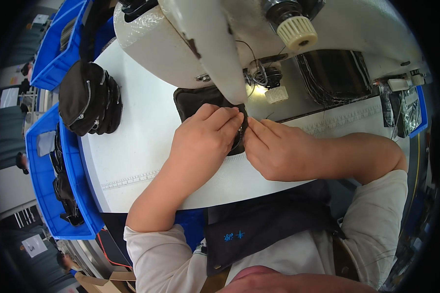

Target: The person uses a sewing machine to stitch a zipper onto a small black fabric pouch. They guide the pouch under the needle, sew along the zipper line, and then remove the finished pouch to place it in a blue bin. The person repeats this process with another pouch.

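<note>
A dark brown fabric pouch piece with a zipper lies under the head of a white sewing machine. My left hand rests over it, its fingers bent and pressed on the cloth beside the zipper. From the other side, my right hand pinches the pouch's right edge between thumb and fingers. Both sets of fingertips meet just below the machine's arm, close to the lit needle area. The needle itself is hidden from me.
At left stands a stack of dark zippered pouches. Blue bins line the table's left side. Dark fabric panels are piled right of the needle. A ruler strip runs along the white table. Clear-wrapped packets sit far right.
</note>
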A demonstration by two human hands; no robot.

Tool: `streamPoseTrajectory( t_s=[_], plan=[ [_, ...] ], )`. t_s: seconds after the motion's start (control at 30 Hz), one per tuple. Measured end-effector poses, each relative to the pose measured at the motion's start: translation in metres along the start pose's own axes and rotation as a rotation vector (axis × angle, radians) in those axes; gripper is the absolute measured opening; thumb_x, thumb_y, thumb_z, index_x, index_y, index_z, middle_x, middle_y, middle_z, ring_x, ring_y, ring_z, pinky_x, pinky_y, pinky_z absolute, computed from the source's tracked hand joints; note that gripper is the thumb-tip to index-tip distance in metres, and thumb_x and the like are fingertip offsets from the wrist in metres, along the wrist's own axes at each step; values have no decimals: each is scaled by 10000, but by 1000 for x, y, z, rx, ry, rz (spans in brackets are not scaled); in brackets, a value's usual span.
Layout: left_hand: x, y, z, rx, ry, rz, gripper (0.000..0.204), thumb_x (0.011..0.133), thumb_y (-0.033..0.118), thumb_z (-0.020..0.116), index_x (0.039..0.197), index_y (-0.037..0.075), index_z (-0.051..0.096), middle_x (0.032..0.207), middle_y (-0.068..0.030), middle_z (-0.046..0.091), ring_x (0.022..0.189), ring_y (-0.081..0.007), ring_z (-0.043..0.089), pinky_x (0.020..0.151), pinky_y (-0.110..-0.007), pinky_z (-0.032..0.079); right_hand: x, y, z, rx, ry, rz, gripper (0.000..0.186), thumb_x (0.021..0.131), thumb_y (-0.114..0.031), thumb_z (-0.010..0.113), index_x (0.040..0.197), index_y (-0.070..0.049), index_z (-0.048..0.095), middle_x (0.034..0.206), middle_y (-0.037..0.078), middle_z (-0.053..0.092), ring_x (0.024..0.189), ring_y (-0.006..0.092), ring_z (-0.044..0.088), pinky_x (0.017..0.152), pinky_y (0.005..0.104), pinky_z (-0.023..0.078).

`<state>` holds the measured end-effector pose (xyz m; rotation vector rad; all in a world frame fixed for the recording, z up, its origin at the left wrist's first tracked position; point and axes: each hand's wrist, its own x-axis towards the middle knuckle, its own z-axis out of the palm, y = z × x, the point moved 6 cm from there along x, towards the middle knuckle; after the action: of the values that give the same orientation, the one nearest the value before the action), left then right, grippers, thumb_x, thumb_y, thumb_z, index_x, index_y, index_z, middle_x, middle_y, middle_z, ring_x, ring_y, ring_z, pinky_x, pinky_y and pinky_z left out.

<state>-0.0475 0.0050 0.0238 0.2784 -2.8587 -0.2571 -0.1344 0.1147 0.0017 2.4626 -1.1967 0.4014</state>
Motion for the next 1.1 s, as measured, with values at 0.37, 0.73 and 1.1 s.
streamPoseTrajectory(
  t_s=[0.37,0.73,1.1],
  plan=[
    [3,-5,1,-17,38,-67,435,770,56,815,1201,81,764,1207,-5,729,1006,-240,688,856,-349,591,1,3,1,-2,-1,63,280,799,-145,677,930,94,743,1023,274,734,1028,386,723,873,413,588],
    [14,-26,8,31,65,-104,377,807,83,804,1182,94,764,1231,-16,733,1037,-272,702,829,-364,588,6,19,10,76,-115,162,349,871,-122,679,1129,111,717,1175,229,705,1163,363,680,1003,437,558],
    [12,-58,21,-271,34,-346,356,901,122,769,1256,121,736,1142,-101,728,972,-310,696,851,-386,544,3,34,14,157,15,237,271,826,-104,684,1037,58,734,1000,114,665,972,254,645,849,369,530]
  ],
)
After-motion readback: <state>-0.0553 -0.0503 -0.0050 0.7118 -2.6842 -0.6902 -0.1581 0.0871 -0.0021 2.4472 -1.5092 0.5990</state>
